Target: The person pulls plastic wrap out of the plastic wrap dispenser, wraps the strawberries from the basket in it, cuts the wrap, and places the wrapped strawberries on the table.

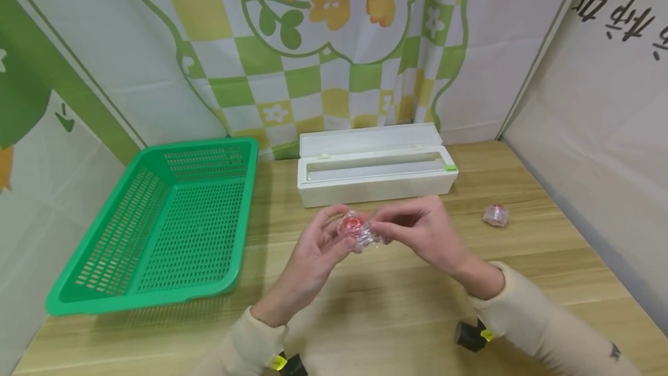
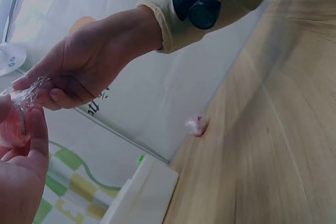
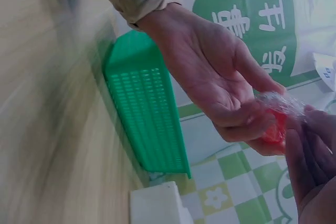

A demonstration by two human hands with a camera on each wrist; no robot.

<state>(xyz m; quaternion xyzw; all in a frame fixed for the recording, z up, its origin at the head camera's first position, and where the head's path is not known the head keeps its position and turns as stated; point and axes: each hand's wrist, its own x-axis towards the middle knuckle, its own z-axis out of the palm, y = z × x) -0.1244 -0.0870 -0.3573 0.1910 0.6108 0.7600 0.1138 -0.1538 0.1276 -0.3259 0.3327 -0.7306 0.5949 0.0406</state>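
Observation:
A small round red item wrapped in clear plastic film (image 1: 352,224) is held up over the table between both hands. My left hand (image 1: 319,248) grips its body with fingers and thumb around it. On the other side, my right hand (image 1: 425,234) pinches the gathered loose end of the film, which looks bunched in the left wrist view. What the red item is, the crumpled film does not let me tell. A second film-wrapped item (image 1: 496,215), with red showing through, lies on the table to the right of my right hand.
Behind the hands stands a long white box (image 1: 376,188) with its lid raised and a green piece at its right end. A green perforated plastic basket (image 1: 242,219) sits at the left. Printed curtains (image 1: 334,80) hang behind the wooden table (image 1: 386,329).

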